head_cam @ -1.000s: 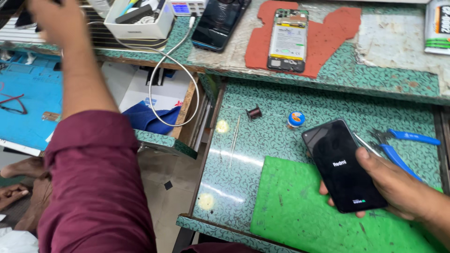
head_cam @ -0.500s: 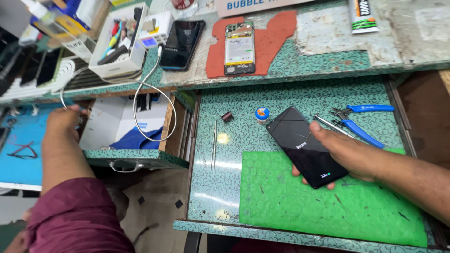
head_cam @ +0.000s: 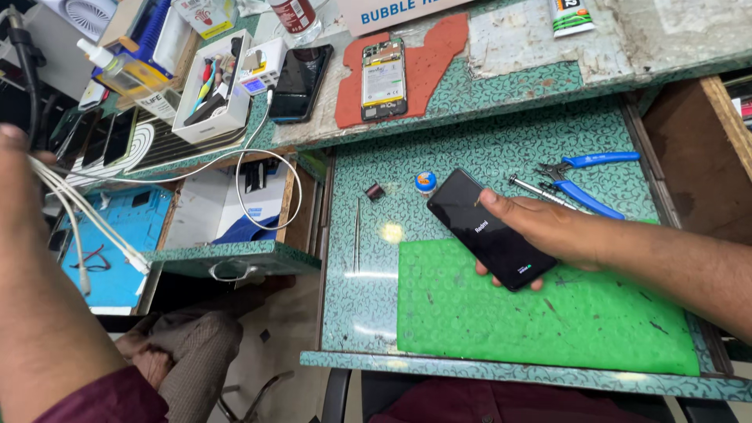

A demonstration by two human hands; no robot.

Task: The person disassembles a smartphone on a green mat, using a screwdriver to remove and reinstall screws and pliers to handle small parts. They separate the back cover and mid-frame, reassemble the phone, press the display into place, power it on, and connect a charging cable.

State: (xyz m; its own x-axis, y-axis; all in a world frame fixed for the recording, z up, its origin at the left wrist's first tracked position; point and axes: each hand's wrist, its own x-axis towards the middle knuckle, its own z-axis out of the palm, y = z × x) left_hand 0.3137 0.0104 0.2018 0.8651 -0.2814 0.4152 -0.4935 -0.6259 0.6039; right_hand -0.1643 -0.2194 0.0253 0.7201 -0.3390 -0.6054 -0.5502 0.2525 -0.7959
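We see our right hand [head_cam: 548, 231] holding a black phone [head_cam: 489, 229] just over the top edge of the green mat [head_cam: 548, 313] on the table [head_cam: 486, 141]. Our left hand [head_cam: 12, 157] is up at the left side, gripping some white cables [head_cam: 86, 223] that hang down. Blue pliers [head_cam: 583, 180] lie near the phone, and an opened phone [head_cam: 383, 78] rests on a red mat [head_cam: 435, 55] farther back.

A phone repair bench. An opened phone [head_cam: 384, 78] lies on a red mat [head_cam: 427, 66]. Blue pliers [head_cam: 583, 176], tweezers [head_cam: 357, 233] and a green mat [head_cam: 548, 313] lie on the worktop.
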